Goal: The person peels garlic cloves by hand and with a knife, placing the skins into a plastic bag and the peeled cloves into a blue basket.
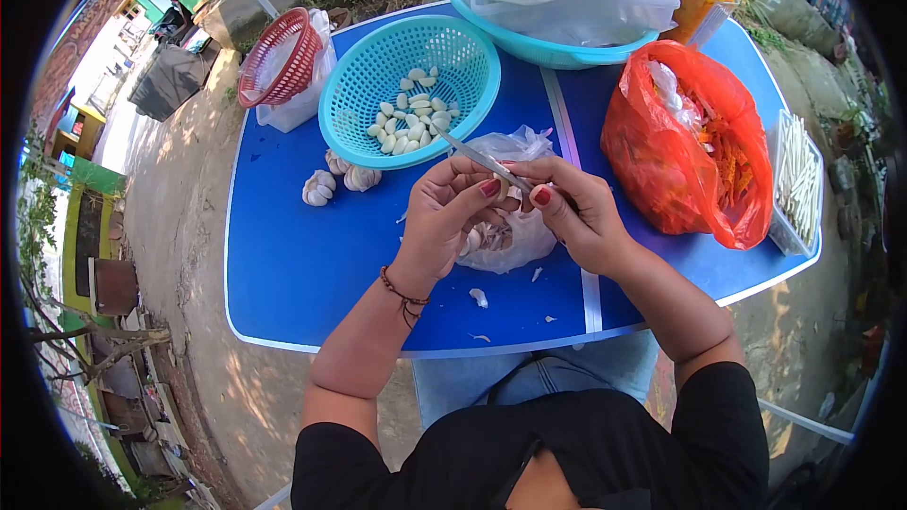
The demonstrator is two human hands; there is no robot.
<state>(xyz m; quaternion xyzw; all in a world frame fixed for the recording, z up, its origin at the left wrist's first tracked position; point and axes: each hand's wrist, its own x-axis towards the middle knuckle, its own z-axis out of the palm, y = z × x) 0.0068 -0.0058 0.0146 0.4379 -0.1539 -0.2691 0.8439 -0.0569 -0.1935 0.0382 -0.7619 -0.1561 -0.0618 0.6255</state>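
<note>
My right hand [578,206] is closed around a small knife [477,157], its blade pointing up and left over the table. My left hand [452,212] is closed on a garlic clove [514,193], partly hidden by the fingers, and meets my right hand at the blade. Under both hands lies a clear plastic bag [529,244] with garlic skins and pieces in it. Beyond them, a turquoise basket [342,137] holds several peeled garlic cloves [413,121]. Whole garlic bulbs [319,188] sit left of my left hand.
An orange-red plastic bag [657,179] with torn wrappers stands at right, beside a container of white sticks [798,175]. A turquoise basin [557,57] bearing a clear tub is at the back. A red basket [302,61] stands back left. Scraps of garlic skin [479,297] dot the blue table [302,274].
</note>
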